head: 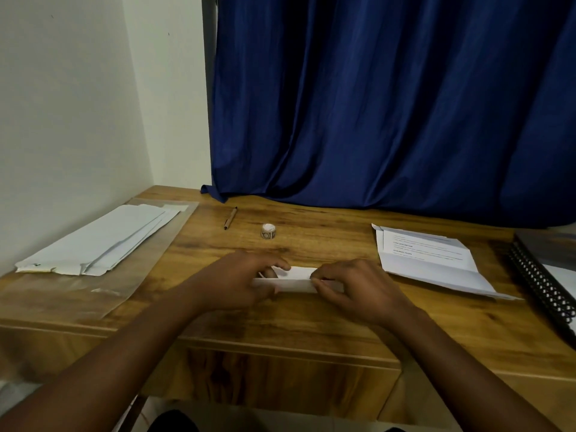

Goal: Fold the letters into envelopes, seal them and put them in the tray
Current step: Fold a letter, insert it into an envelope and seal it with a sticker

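Observation:
A folded white letter [297,279] lies on the wooden desk [311,316] at the centre, a narrow strip between my hands. My left hand [246,277] holds its left end with curled fingers on top. My right hand [349,288] pinches its right end at the fold. To the right lie more printed letters [427,263], partly folded. A pile of white envelopes [99,241] rests on a clear plastic sheet [149,260] at the left. A small roll of stickers [268,231] stands behind the letter.
A brown pen [230,218] lies near the back of the desk. A spiral-bound notebook [548,282] sits at the right edge. A blue curtain [389,104] hangs behind the desk, a white wall on the left.

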`<state>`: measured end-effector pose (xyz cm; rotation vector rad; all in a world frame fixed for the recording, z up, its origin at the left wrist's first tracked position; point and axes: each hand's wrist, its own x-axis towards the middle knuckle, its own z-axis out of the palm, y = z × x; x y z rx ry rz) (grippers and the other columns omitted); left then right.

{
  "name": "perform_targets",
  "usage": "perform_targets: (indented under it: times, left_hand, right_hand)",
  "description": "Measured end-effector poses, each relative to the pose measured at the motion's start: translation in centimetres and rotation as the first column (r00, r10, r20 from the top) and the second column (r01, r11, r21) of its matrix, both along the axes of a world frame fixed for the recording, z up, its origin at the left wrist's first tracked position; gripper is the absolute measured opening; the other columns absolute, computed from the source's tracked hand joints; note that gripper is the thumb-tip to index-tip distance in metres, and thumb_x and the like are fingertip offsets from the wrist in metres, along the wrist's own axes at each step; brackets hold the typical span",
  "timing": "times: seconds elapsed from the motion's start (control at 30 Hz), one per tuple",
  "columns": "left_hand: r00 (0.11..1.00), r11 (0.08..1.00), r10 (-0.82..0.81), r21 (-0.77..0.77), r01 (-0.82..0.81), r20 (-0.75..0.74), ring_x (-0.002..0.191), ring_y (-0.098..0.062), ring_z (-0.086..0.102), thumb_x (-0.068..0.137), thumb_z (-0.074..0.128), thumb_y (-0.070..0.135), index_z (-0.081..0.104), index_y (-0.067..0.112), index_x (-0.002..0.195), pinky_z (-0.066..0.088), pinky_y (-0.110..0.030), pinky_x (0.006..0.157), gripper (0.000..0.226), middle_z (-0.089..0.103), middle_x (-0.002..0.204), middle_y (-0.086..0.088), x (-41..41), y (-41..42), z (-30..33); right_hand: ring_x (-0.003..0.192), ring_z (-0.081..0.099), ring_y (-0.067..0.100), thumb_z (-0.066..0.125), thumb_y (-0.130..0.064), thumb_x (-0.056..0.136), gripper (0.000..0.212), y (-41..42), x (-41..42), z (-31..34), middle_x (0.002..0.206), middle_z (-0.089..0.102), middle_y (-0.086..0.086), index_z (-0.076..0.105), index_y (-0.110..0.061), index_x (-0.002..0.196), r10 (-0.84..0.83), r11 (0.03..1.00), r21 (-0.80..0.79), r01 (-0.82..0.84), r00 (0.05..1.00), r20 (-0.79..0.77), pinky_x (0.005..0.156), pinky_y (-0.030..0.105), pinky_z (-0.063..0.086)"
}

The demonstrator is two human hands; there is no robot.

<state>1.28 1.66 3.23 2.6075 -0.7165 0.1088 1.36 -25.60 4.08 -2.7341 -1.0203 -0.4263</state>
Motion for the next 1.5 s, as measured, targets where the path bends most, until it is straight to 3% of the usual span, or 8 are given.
perform_targets:
  times: [0.17, 0.27, 0.5, 0.8, 0.93, 1.13, 1.33, 1.5]
  left_hand:
    - [0.999, 0.997, 0.05, -0.057, -0.048, 0.023, 0.112, 0.007, 0.06, 0.091, 0.069, 0.049, 0.059, 0.044, 0.131, 0.054, -0.028, 0.094, 0.042, 0.066, 0.126, 0.022, 2.2, 0.4, 1.4]
    - [0.983, 0.987, 0.14, 0.059, -0.148, 0.12, 0.122, -0.005, 0.057, 0.089, 0.064, 0.059, 0.05, 0.045, 0.139, 0.052, -0.035, 0.097, 0.054, 0.06, 0.137, 0.017, 3.4, 0.5, 0.7]
    - [0.976, 0.971, 0.19, 0.128, -0.203, 0.108, 0.152, -0.014, 0.023, 0.103, 0.043, 0.05, 0.03, 0.038, 0.155, 0.021, -0.043, 0.124, 0.055, 0.029, 0.165, 0.008, 3.4, -0.4, -4.5]
    - [0.974, 0.969, 0.185, 0.139, -0.202, 0.128, 0.157, -0.016, 0.0, 0.107, 0.03, 0.045, 0.014, 0.028, 0.162, -0.001, -0.049, 0.125, 0.06, 0.008, 0.17, 0.005, 1.5, -2.6, -4.0]
    - [0.987, 0.945, 0.149, 0.285, -0.16, 0.06, 0.157, -0.015, -0.001, 0.104, 0.021, 0.049, 0.008, 0.02, 0.163, 0.0, -0.044, 0.125, 0.067, 0.007, 0.171, 0.001, 0.7, -3.2, -5.4]
    - [0.98, 0.919, 0.201, 0.346, -0.187, -0.005, 0.157, -0.016, -0.002, 0.101, 0.021, 0.067, 0.003, 0.019, 0.163, 0.001, -0.039, 0.125, 0.08, -0.001, 0.171, -0.001, 0.6, -1.6, -4.7]
    - [0.978, 0.942, 0.208, 0.273, -0.197, -0.011, 0.157, -0.013, -0.001, 0.099, 0.027, 0.07, 0.007, 0.021, 0.163, 0.001, -0.035, 0.125, 0.083, 0.003, 0.171, 0.002, 0.3, -0.9, -4.8]
    - [0.979, 0.949, 0.204, 0.252, -0.19, -0.03, 0.157, -0.014, 0.001, 0.099, 0.03, 0.07, 0.011, 0.022, 0.163, 0.002, -0.037, 0.126, 0.083, 0.004, 0.171, 0.001, 0.0, -1.0, -4.3]
  right_hand:
    - [0.093, 0.067, 0.004, 0.044, -0.057, 0.098, 0.038, 0.7, 2.5, 1.2, 0.11, 0.074, -0.017, 0.069, -0.038, 0.121, -0.087, 0.994, 0.064, 0.086, 0.996, 0.022, 0.076, 0.034, 0.058]
    - [0.104, 0.066, 0.009, 0.054, -0.054, 0.097, 0.041, 1.6, 4.1, 0.9, 0.122, 0.072, -0.011, 0.062, -0.036, 0.133, -0.182, 0.982, 0.053, 0.181, 0.983, 0.019, 0.084, 0.032, 0.057]
    - [0.131, 0.052, 0.014, 0.053, -0.052, 0.1, 0.049, 3.0, 5.0, -4.3, 0.147, 0.056, -0.006, 0.052, -0.031, 0.144, -0.243, 0.966, 0.052, 0.252, 0.96, -0.141, 0.109, 0.036, 0.045]
    - [0.152, 0.028, 0.016, 0.038, -0.033, 0.106, 0.049, 5.3, 3.5, -4.1, 0.161, 0.04, 0.001, 0.042, -0.022, 0.153, -0.192, 0.966, 0.152, 0.209, 0.974, -0.118, 0.126, 0.043, 0.021]
    - [0.157, 0.012, 0.016, 0.027, -0.035, 0.11, 0.056, 6.0, 2.5, -5.4, 0.17, 0.019, 0.003, 0.02, -0.017, 0.162, -0.158, 0.987, -0.027, 0.156, 0.958, -0.241, 0.127, 0.042, 0.009]
    - [0.158, -0.004, 0.015, 0.019, -0.066, 0.103, 0.074, 1.7, 3.5, -5.6, 0.172, 0.0, -0.003, 0.005, -0.027, 0.164, -0.264, 0.962, -0.162, 0.222, 0.91, -0.319, 0.126, 0.041, 0.001]
    - [0.158, 0.001, 0.015, 0.039, -0.074, 0.094, 0.085, 0.7, 2.7, -5.1, 0.172, 0.003, -0.003, 0.014, -0.03, 0.163, -0.186, 0.983, -0.057, 0.177, 0.931, -0.315, 0.126, 0.042, 0.003]
    - [0.135, 0.045, 0.008, 0.047, -0.064, 0.098, 0.056, 0.9, 1.8, -3.0, 0.15, 0.051, -0.011, 0.05, -0.035, 0.146, -0.048, 0.992, -0.12, 0.035, 0.992, -0.113, 0.109, 0.029, 0.037]
